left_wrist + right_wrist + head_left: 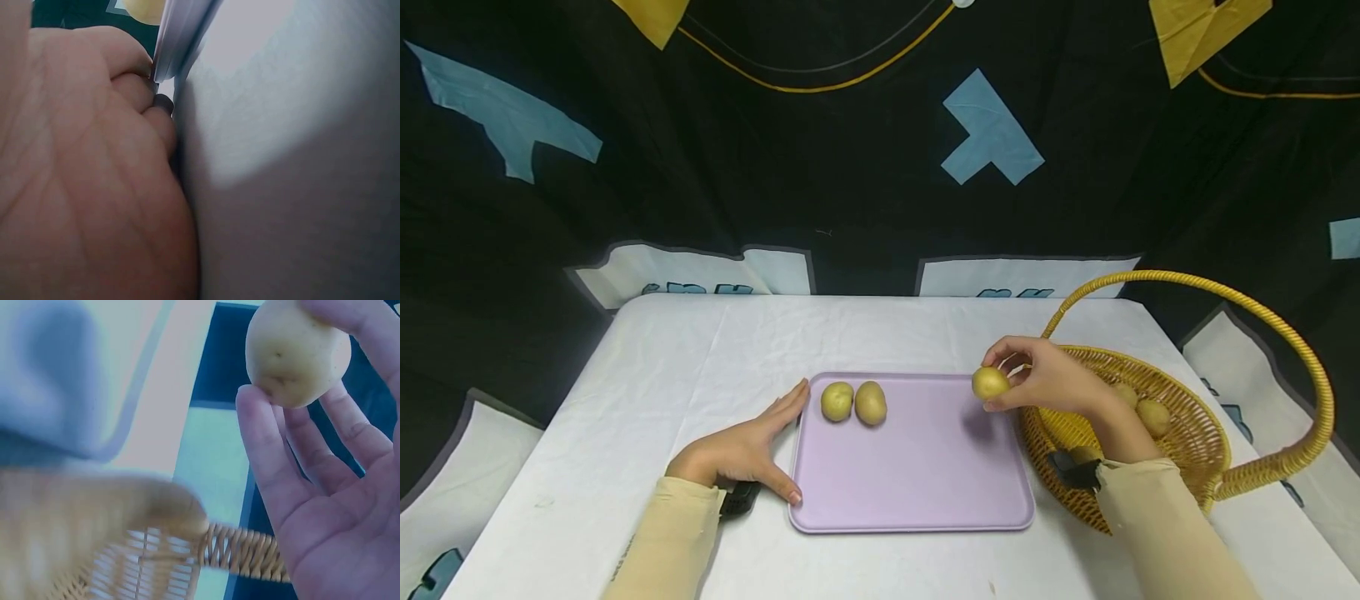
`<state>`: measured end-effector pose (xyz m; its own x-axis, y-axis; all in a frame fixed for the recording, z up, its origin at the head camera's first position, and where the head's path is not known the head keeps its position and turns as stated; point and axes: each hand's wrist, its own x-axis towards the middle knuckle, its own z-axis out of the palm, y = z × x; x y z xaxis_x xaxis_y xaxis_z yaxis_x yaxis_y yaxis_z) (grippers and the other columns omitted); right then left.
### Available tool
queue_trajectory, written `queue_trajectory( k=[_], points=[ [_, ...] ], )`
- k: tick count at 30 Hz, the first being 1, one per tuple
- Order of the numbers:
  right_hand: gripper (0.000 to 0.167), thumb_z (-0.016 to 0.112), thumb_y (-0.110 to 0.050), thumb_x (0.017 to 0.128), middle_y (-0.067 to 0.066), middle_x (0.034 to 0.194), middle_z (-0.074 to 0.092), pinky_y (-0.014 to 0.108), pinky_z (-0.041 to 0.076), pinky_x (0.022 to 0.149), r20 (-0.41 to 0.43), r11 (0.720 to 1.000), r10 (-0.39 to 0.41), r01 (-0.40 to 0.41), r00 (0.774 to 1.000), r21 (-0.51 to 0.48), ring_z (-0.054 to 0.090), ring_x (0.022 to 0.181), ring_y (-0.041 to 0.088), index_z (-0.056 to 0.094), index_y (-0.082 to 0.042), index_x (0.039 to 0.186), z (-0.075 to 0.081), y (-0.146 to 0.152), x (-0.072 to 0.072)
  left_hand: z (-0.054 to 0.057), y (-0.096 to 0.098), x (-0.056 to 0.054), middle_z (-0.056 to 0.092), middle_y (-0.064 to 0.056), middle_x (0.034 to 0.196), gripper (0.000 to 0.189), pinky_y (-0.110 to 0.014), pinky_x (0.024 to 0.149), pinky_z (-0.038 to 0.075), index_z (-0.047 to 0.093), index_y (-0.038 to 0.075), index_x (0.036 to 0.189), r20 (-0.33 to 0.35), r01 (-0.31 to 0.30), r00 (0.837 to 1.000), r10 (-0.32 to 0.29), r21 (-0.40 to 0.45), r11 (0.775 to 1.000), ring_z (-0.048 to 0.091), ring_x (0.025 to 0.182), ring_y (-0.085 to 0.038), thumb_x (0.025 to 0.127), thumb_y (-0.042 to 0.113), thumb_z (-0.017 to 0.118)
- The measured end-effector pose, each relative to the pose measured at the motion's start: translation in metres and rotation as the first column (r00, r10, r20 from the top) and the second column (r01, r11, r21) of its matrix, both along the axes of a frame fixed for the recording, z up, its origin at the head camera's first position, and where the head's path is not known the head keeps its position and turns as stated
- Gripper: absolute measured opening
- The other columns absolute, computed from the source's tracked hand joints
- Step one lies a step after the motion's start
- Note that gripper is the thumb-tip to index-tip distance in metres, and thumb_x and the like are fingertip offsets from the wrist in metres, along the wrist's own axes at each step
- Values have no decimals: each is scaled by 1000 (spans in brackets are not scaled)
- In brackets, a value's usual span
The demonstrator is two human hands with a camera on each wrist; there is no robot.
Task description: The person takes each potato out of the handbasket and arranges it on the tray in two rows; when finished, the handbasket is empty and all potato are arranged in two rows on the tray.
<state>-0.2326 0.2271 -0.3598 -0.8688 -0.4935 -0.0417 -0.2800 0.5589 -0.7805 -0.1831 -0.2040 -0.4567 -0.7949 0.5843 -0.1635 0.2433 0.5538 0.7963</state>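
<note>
My right hand (1048, 379) pinches a potato (990, 382) between thumb and fingertips, over the right end of a lilac tray (917, 467). In the right wrist view the potato (297, 353) shows small dark eyes, with the fingers (262, 431) around its lower side. Two more potatoes, one rounder (837, 402) and one longer (871, 403), lie side by side at the tray's far left corner. Along the left edge rests my left hand (748, 446), thumb and fingers spread against the rim. The left wrist view shows its palm (87, 169) beside the tray rim (181, 37).
A wicker basket (1206, 433) with a tall arched handle (1292, 333) stands right of the tray, under my right forearm. Several potatoes (1153, 417) lie in it. White cloth (647, 400) covers the table; a dark curtain (865, 183) hangs behind.
</note>
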Motion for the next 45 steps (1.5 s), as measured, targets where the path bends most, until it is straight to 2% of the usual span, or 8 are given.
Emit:
queue_trajectory(
  k=[4, 11, 22, 30, 45],
  points=[
    [43, 95, -15, 67, 7, 103, 67, 41, 56, 86, 4, 999, 19, -19, 1000, -34, 60, 97, 28, 70, -8, 102, -4, -9, -2, 0, 1, -1, -10, -11, 168, 149, -61, 117, 4, -1, 6, 161, -6, 4, 1000, -4, -3, 1000, -8, 151, -38, 55, 36, 99],
    [44, 96, -13, 65, 6, 100, 66, 37, 56, 82, 22, 1000, 13, -13, 1000, -21, 62, 93, 25, 71, -10, 102, -14, -34, -4, 1, 1, 0, -10, -12, 168, 149, -61, 117, 4, 0, 5, 161, -4, 5, 1000, -5, -9, 1000, -8, 151, -38, 55, 37, 99],
    [44, 96, -8, 62, 3, 100, 66, 34, 55, 81, 24, 1000, 13, -12, 1000, -10, 62, 92, 25, 72, -12, 99, -38, -77, -13, 2, 0, 0, -10, -11, 168, 149, -61, 117, 5, 0, 5, 161, -5, -3, 1000, 3, -5, 1000, -8, 151, -38, 55, 36, 99],
    [47, 97, -10, 61, 0, 99, 66, 35, 52, 81, 10, 1000, 14, -14, 1000, 21, 62, 91, 21, 71, -13, 100, -56, -89, -16, 2, 0, 0, -10, -11, 168, 149, -61, 117, 4, 0, 5, 161, -1, -2, 1000, 2, -3, 1000, -8, 151, -38, 55, 36, 99],
    [49, 96, -6, 62, 0, 102, 65, 37, 53, 86, -5, 999, 14, -14, 1000, 45, 61, 95, 19, 70, -12, 102, -69, -102, -17, 0, 0, 0, -9, -11, 168, 148, -62, 117, 4, 1, 5, 161, 2, -4, 1000, 3, 4, 1000, -9, 151, -39, 55, 36, 99]
  ],
)
